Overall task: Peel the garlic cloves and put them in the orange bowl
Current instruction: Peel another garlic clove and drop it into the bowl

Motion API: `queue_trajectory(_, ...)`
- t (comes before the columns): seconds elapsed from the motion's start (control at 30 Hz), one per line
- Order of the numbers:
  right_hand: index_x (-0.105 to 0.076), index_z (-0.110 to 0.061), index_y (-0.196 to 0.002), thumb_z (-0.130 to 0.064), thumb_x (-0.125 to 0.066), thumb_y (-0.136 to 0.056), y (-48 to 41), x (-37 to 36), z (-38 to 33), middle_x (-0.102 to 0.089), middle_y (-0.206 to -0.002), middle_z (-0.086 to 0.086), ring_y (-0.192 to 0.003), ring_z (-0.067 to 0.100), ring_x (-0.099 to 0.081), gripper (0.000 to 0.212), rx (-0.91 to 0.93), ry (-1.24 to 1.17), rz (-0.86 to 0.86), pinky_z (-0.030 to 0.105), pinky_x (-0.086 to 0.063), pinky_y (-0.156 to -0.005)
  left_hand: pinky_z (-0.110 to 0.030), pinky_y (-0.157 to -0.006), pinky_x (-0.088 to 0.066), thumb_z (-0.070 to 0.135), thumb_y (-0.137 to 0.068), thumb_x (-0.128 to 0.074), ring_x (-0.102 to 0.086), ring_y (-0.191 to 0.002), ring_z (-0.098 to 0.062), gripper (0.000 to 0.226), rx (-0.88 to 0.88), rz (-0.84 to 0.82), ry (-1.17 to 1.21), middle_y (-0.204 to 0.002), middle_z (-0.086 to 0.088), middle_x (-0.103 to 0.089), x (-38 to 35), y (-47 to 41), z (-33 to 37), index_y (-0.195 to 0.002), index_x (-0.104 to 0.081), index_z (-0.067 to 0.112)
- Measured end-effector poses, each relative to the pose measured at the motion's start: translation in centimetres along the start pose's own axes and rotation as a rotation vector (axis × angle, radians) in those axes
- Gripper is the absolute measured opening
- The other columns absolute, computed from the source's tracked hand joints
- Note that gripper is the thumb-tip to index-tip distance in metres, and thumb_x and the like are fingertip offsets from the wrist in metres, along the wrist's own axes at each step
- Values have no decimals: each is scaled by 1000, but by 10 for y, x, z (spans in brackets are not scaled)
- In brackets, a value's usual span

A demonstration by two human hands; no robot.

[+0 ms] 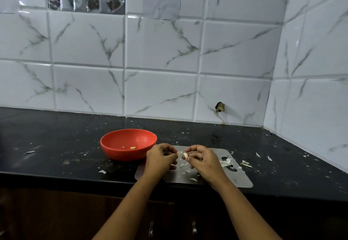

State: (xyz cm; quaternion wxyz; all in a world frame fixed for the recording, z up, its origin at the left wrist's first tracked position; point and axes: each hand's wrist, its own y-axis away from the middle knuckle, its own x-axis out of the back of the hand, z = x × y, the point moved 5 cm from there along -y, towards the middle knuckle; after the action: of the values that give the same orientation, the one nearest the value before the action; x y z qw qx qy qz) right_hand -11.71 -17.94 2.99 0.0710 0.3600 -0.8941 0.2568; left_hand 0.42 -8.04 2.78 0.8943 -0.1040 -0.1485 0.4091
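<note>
1. Garlic clove [185,155]: in the air above the steel board [240,180], pinched by the right hand [204,159], fingers [193,153] curled round it.
2. Left hand [161,158]: fingers curled, pinching a skin flake [179,153] just beside the clove. Can't tell if the flake is attached.
3. Orange bowl [120,155]: upright on the desk [56,145], just left of the left hand. It holds one peeled clove [132,147] and a small fragment [123,147].
4. Steel board: flat at the desk's front edge, under both hands, with loose skins [226,162] on it.
5. Desk: black, flecked with skin bits.
</note>
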Motion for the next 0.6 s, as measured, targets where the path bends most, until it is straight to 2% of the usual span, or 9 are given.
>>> queue_trajectory(0.13, -71, -14, -95, -10, -68, -86, -1, 1, 1, -73, -85, 2, -82, 15, -68, 10, 19, 4, 7, 22, -55, -69, -27, -63, -59, 1, -85, -63, -70, -68, -15, 12, -35, -44, -129, -79, -5, -71, -5, -2, -2, -89, -69, 11)
queue_trajectory(0.3, -72, -26, -90, -5, -60, -90, 0, 1, -2, -73, -92, -8, -88, 6, -67, 24, 40, 45, 14, 19, -54, -71, -30, -64, -60, -4, -88, -54, -71, -72, -17, 21, -44, -57, -114, -89, -5, -70, -6, -1, -1, -94, -70, 8)
queue_trajectory(0.4, -70, -21, -93, -5, -63, -89, 0, 1, -4, -74, -91, -6, -88, 2, -67, 18, 48, 21, 15, 17, -52, -69, -25, -63, -58, 3, -90, -58, -71, -77, -16, 18, -92, -104, -71, -91, -4, -71, -7, 2, 5, -99, -71, 11)
queue_trajectory(0.5, -67, -14, -95, -7, -66, -88, 0, 2, -3, -75, -86, -2, -83, 3, -68, 10, 44, 1, 10, 16, -50, -68, -19, -60, -54, 7, -87, -64, -69, -73, -10, 14, -128, -154, -53, -86, -3, -73, -8, 5, 7, -94, -72, 16)
queue_trajectory(0.6, -68, -13, -92, -10, -70, -85, 0, 2, -3, -74, -80, 1, -79, 6, -68, 8, 58, 3, 8, 16, -50, -69, -24, -60, -57, 6, -85, -67, -68, -68, -9, 9, -88, -150, -17, -80, -5, -71, -7, 4, 4, -91, -72, 7)
